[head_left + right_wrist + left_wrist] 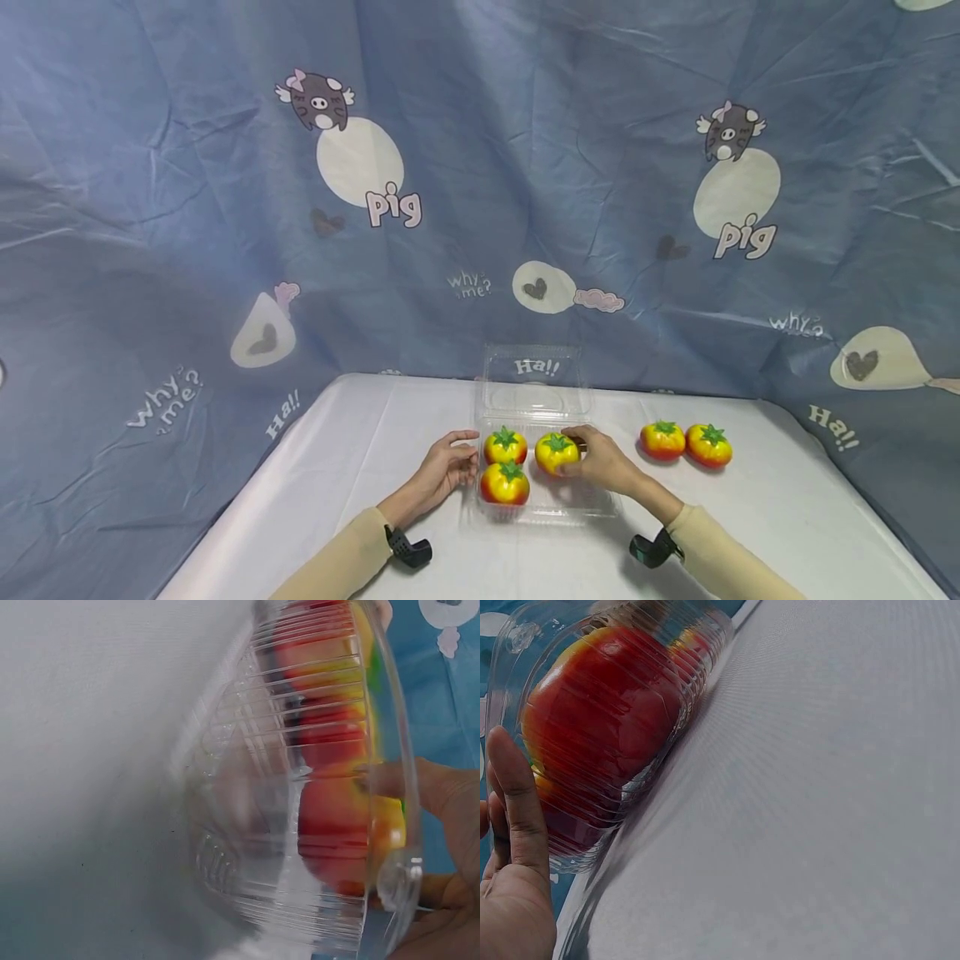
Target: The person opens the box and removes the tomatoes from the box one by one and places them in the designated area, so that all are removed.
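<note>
A clear plastic clamshell box (558, 518) stands on the white table with its lid (532, 375) raised at the back. Two yellow-and-red artificial tomatoes with green leaf tops, a rear one (505, 447) and a front one (505, 485), sit in its left side. My right hand (604, 463) grips a third artificial tomato (557, 454) between thumb and fingers, inside the box right of those two. In the right wrist view, this held tomato (330, 840) shows through the ribbed wall. My left hand (442, 471) is at the box's left wall, fingers loosely bent; its thumb (517, 795) lies along the rim.
Two more artificial tomatoes, one (662, 441) beside the other (708, 447), lie on the white tablecloth (772, 500) to the right of the box. A blue patterned curtain (480, 208) hangs behind the table's back edge.
</note>
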Motion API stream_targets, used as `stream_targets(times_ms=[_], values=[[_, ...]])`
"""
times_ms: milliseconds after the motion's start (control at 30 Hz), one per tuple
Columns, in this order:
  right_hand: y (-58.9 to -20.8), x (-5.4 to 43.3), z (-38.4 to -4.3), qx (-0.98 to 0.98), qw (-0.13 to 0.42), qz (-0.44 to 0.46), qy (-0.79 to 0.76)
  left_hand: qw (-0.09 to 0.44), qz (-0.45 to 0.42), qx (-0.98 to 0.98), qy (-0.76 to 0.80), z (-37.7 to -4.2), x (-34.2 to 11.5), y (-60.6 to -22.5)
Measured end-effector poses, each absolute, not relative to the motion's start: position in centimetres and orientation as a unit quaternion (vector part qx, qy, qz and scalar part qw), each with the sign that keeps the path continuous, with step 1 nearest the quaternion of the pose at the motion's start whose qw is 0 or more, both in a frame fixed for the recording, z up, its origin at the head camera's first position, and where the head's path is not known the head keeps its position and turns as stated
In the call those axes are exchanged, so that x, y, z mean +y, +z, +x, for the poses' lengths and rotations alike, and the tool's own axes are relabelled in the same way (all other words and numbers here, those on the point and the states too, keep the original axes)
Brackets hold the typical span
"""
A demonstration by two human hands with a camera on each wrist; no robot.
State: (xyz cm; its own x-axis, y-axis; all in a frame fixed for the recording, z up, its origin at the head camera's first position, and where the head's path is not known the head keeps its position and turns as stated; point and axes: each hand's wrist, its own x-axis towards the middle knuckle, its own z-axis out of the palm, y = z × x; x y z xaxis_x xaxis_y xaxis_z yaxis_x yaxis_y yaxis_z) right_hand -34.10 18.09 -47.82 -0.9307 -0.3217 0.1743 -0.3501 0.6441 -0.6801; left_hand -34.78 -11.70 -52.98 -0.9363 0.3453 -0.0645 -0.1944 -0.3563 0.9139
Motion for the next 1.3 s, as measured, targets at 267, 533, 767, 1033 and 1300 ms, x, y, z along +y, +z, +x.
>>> stream_targets(times_ms=[267,533,767,1033,1300], values=[[-47.5,18.3,-34.0,-0.9,0.012,0.158,0.407,0.16,0.068,0.544,0.821,-34.8,-11.6,-52.9],[-47.1,18.5,-34.1,-0.887,0.011,0.145,0.439,0.157,0.068,0.542,0.823,-34.8,-11.6,-52.7],[-46.4,18.7,-34.0,-0.871,0.003,0.14,0.47,0.158,0.066,0.543,0.822,-34.8,-11.7,-52.8],[-45.6,19.2,-34.0,-0.861,-0.02,0.137,0.49,0.159,0.07,0.535,0.827,-34.6,-11.7,-52.8],[-44.8,19.9,-33.9,-0.852,-0.032,0.138,0.504,0.16,0.062,0.539,0.825,-34.6,-11.7,-52.9]])
